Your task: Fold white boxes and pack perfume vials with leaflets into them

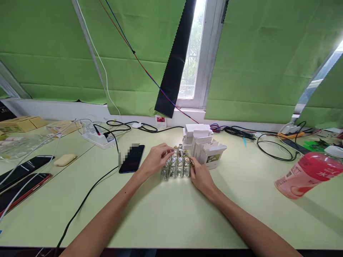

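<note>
Hands (155,160) around glass bottles (177,166)

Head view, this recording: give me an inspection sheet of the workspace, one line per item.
Surface: pale green table, bare in front of the arms.
Job's things: cluster of small glass bottles standing upright; white cartons right behind them.
Clutter: dark phone to the left; pink drink bottle at the right; more phones at far left; yellow boxes at the back left.
Hands: left hand and right hand press against the two sides of the bottle cluster.
Cables: power strip with white and black leads; black cable running to the near edge.
Surroundings: green blinds, window.
</note>
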The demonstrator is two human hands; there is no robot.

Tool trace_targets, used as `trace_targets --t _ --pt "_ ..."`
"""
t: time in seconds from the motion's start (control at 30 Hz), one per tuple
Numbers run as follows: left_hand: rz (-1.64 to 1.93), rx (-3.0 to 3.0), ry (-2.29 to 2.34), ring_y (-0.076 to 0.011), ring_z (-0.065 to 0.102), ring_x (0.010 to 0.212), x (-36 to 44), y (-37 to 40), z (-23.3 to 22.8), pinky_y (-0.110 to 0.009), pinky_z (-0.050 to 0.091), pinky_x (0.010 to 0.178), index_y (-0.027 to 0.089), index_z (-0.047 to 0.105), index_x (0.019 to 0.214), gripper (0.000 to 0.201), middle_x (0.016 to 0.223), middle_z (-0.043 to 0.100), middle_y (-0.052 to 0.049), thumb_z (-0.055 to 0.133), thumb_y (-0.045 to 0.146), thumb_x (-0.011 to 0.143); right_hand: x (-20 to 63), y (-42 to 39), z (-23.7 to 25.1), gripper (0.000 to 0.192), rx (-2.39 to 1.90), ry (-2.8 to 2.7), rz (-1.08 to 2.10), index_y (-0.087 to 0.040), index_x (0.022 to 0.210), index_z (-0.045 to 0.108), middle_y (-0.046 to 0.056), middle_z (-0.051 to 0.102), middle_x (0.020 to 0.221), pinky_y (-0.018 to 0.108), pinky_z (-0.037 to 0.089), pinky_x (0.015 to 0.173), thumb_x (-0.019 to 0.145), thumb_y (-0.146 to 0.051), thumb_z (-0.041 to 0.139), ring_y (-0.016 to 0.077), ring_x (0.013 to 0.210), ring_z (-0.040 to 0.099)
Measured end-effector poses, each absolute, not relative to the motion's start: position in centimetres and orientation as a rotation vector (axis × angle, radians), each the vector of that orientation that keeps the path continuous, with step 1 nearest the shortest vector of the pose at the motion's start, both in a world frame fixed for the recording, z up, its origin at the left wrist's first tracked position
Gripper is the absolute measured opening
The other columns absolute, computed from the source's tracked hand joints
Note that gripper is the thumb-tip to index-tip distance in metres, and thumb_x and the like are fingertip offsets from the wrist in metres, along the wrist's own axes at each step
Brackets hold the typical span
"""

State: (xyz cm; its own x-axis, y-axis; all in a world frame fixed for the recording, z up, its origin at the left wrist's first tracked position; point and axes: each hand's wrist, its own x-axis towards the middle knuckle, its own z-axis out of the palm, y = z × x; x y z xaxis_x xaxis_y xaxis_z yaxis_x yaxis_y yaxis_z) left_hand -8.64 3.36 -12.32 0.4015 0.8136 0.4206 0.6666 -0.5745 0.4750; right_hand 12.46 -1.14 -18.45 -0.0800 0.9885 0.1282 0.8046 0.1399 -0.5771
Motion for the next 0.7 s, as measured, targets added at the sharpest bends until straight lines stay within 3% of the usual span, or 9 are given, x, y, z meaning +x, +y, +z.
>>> trace_targets --t 0.27,0.4,0.53,0.7 --pt "0.948 2.245 1.318 -0.0171 0.064 0.079 -8.4 3.44 -12.53 -0.026 0.049 0.071 0.017 0.078 0.101 0.034 0.102 0.079 -0.006 0.054 0.04 0.094 12.5 -1.17 -18.24 0.046 -1.731 -1.929 0.496 -0.021 0.144 0.051 0.01 0.076 0.093 0.031 0.044 0.07 0.099 -0.017 0.041 0.0291 0.086 0.071" --pt "0.983 2.255 1.339 -0.0146 0.06 0.07 -8.3 3.17 -12.51 -0.024 0.046 0.065 0.017 0.077 0.098 0.039 0.089 0.077 -0.003 0.05 0.045 0.097 12.58 -1.03 -18.42 0.047 -1.727 -1.925 0.496 -0.022 0.145 0.051 0.01 0.076 0.094 0.031 0.045 0.073 0.099 -0.017 0.041 0.0293 0.088 0.071" --pt "1.031 2.276 1.466 -0.0125 0.052 0.059 -8.49 3.17 -12.58 -0.026 0.04 0.061 0.017 0.069 0.077 0.046 0.07 0.07 -0.001 0.042 0.046 0.1 12.6 -1.06 -18.42 0.048 -1.725 -1.93 0.5 -0.02 0.146 0.05 0.01 0.075 0.093 0.031 0.046 0.075 0.098 -0.016 0.041 0.0285 0.087 0.071" --pt "1.111 2.166 1.562 -0.0152 0.058 0.061 -8.98 3.35 -12.48 -0.027 0.041 0.065 0.018 0.061 0.066 0.054 0.063 0.067 -0.001 0.038 0.051 0.101 12.57 -1.22 -18.24 0.047 -1.744 -1.936 0.507 -0.019 0.145 0.05 0.009 0.073 0.087 0.032 0.046 0.074 0.099 -0.016 0.04 0.0278 0.082 0.07"
